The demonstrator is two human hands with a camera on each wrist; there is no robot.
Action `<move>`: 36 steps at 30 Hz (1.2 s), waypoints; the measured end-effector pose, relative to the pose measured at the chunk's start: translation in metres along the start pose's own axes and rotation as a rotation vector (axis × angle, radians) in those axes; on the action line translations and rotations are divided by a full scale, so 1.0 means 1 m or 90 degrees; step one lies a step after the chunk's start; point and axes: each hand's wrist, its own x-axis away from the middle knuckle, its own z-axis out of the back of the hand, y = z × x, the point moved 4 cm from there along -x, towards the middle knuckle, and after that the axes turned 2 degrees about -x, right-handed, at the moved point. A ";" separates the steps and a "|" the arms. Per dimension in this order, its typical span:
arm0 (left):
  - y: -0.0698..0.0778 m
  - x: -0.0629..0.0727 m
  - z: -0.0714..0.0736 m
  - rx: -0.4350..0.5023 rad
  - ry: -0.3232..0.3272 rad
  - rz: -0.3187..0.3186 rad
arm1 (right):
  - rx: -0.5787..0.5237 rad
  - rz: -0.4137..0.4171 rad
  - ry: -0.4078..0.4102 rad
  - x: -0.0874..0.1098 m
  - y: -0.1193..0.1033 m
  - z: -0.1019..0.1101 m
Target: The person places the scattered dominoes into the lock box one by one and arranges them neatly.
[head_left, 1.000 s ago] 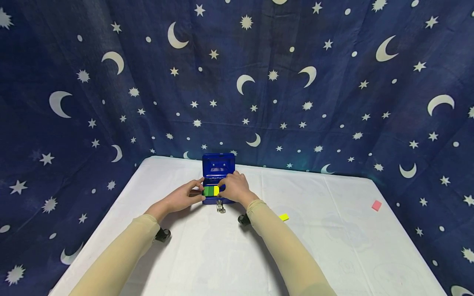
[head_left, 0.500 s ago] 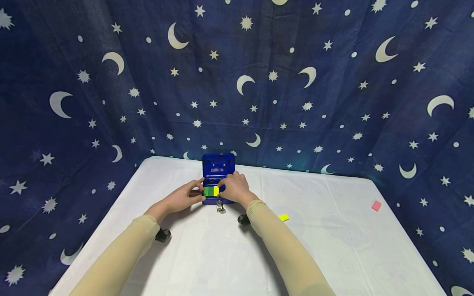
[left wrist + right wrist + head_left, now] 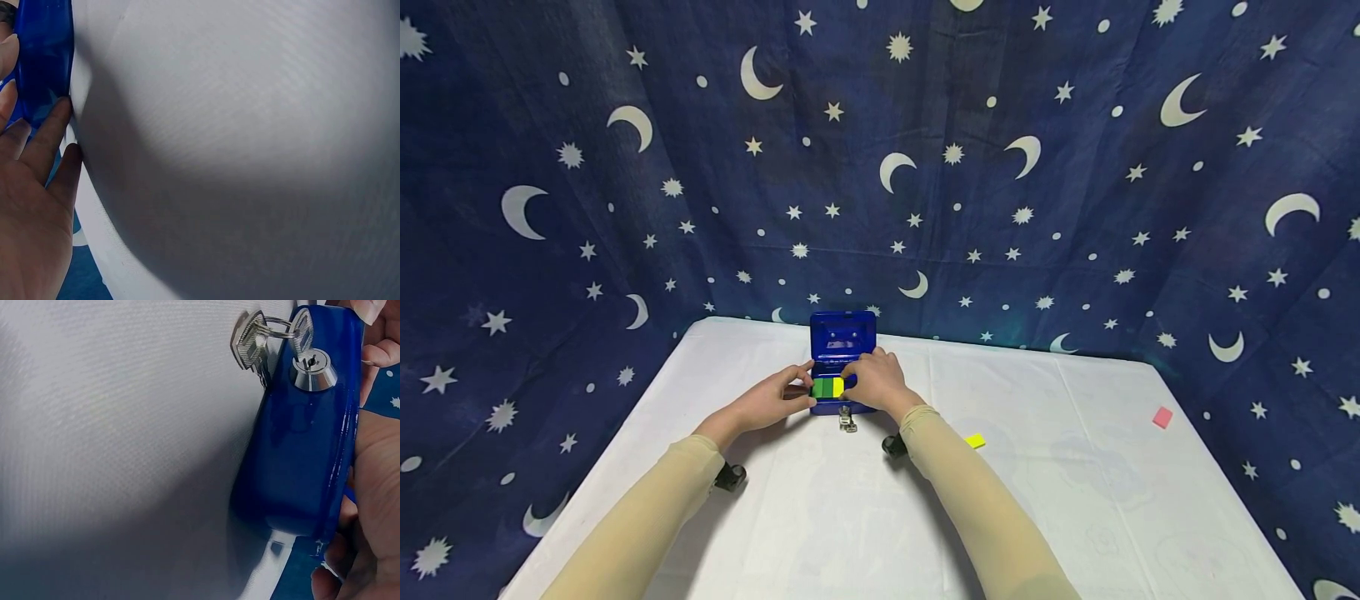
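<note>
A small blue metal cash box (image 3: 823,408) stands on the table with its lid raised; keys (image 3: 847,420) hang from its front lock. Green blocks (image 3: 822,387) and a yellow block (image 3: 838,387) lie side by side in its left part. My left hand (image 3: 767,398) touches the box's left side, thumb at the front corner and index finger toward the back. In the left wrist view its fairly straight fingers (image 3: 47,144) rest along the blue wall. My right hand (image 3: 877,382) reaches over the right side, thumb and index finger curled at the yellow block, covering the box's right part.
A yellow piece (image 3: 975,441) lies on the white-covered table (image 3: 1075,500) beside my right forearm. Farther right is a pink piece (image 3: 1162,417). A dark blue curtain (image 3: 955,208) with moons and stars hangs behind the table and along its sides.
</note>
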 end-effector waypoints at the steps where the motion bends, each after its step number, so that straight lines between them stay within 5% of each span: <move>1: 0.000 0.000 0.000 -0.002 -0.001 0.001 | -0.004 0.001 0.003 0.000 0.001 0.000; 13: 0.002 -0.001 0.000 -0.023 0.001 0.013 | -0.089 0.011 0.079 0.014 0.017 0.025; 36: 0.000 0.000 0.000 -0.025 0.005 0.016 | -0.102 0.026 0.160 0.074 0.077 0.056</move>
